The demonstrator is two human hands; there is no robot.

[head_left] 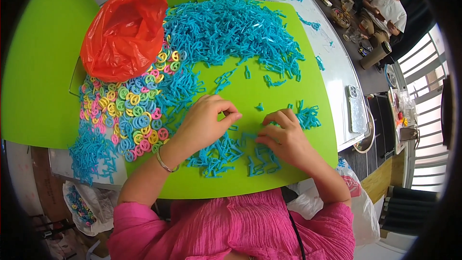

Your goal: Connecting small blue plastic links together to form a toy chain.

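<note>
My left hand (204, 120) is over the lime-green board (288, 91), thumb and forefinger pinched together. Whatever sits in that pinch is hidden or too small to make out. Curled low over the board, my right hand (288, 139) has a blurred blue plastic piece (248, 136) at its thumb and fingertips. Beneath and between my hands lie a small pile of blue plastic pieces (216, 156) and several scattered ones (262, 159). Another small blue cluster (308, 115) sits just beyond my right hand. A lone blue piece (260, 107) rests between the hands.
A large heap of blue pieces (231, 29) covers the board's far side. Pastel plastic rings (134, 110) spread on the left beneath a red plastic bag (122, 38). A phone (356, 108) lies on the white table to the right. Another person (385, 9) sits at far right.
</note>
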